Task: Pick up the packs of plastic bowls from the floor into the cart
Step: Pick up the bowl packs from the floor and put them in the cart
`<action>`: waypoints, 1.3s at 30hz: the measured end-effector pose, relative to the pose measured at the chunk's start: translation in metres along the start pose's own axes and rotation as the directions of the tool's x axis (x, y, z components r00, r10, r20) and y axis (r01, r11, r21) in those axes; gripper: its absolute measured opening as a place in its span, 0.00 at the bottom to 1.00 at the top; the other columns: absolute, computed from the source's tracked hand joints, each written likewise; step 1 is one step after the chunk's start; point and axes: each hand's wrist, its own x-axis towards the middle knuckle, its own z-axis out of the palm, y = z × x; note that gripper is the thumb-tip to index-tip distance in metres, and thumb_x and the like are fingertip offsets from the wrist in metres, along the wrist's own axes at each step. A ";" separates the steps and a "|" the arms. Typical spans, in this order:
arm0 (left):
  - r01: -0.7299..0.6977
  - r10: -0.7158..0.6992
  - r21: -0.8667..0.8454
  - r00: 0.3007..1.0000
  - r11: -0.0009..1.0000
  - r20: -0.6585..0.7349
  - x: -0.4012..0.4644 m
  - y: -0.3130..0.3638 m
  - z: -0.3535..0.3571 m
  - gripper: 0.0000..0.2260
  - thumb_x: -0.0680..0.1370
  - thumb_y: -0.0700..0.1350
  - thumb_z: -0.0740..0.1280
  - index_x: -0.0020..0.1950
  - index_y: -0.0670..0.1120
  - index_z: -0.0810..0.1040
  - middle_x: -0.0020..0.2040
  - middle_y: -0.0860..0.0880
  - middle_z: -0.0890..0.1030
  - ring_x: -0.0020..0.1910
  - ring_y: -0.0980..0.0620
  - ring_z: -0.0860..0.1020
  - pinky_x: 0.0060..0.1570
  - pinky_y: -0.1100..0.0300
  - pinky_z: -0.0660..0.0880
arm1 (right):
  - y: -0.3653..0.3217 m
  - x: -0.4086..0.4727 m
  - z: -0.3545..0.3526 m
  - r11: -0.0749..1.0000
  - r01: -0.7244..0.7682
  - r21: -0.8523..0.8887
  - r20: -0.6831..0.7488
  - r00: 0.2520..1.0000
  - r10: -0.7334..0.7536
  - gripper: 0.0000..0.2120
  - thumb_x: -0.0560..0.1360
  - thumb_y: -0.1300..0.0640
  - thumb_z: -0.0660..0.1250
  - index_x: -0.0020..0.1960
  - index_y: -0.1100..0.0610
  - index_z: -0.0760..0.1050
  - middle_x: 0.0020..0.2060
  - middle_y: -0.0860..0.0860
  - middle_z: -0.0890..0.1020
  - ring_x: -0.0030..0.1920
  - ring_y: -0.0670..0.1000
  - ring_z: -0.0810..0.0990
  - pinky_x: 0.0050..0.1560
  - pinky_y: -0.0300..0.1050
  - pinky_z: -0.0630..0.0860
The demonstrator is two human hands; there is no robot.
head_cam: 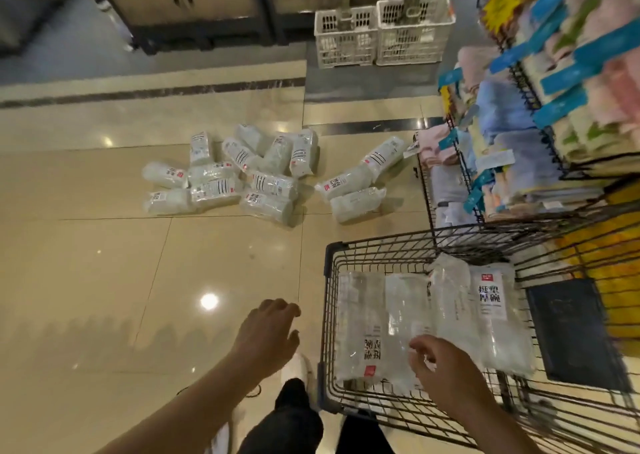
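Several clear packs of plastic bowls [228, 173] lie in a heap on the tiled floor ahead, with three more packs [356, 183] a little to the right. A black wire cart [329, 301] stands at the lower right with several packs [433, 318] lying inside it. My right hand [446, 370] hovers over the near end of the cart above those packs, fingers loosely curled, holding nothing. To the left of the cart rim, my left hand [270, 336] is over the floor, fingers spread and empty.
A wire rack of folded towels [540, 124] stands close on the right, touching the cart. Two white plastic crates [381, 34] sit at the back, beside dark shelving [194, 10]. My legs and shoe [294, 398] are below, left of the cart. A dark flat item [571, 332] lies in the cart.
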 end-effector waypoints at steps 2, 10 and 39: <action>0.023 -0.024 -0.030 0.999 0.999 -0.047 -0.017 -0.026 -0.004 0.20 0.84 0.52 0.64 0.76 0.55 0.72 0.75 0.54 0.74 0.74 0.51 0.71 0.71 0.54 0.73 | -0.010 -0.007 0.007 0.998 0.035 -0.046 -0.010 0.999 -0.035 0.08 0.82 0.48 0.68 0.60 0.45 0.81 0.55 0.42 0.84 0.53 0.42 0.82 0.44 0.31 0.73; 0.110 -0.113 -0.102 0.993 0.989 -0.026 -0.054 -0.134 0.008 0.19 0.83 0.53 0.63 0.75 0.55 0.72 0.74 0.54 0.75 0.73 0.52 0.72 0.70 0.56 0.72 | -0.071 -0.003 0.048 0.998 -0.065 0.014 0.038 0.997 0.065 0.08 0.80 0.54 0.72 0.46 0.41 0.80 0.44 0.39 0.85 0.45 0.40 0.83 0.48 0.37 0.75; 0.432 -0.615 -0.895 0.737 0.108 0.281 0.132 -0.648 -0.121 0.07 0.82 0.48 0.68 0.58 0.51 0.82 0.54 0.52 0.85 0.55 0.51 0.83 0.57 0.51 0.79 | -0.523 0.305 0.239 0.904 -0.384 0.189 0.220 0.913 0.343 0.07 0.82 0.57 0.71 0.52 0.61 0.82 0.49 0.60 0.85 0.49 0.64 0.84 0.44 0.50 0.75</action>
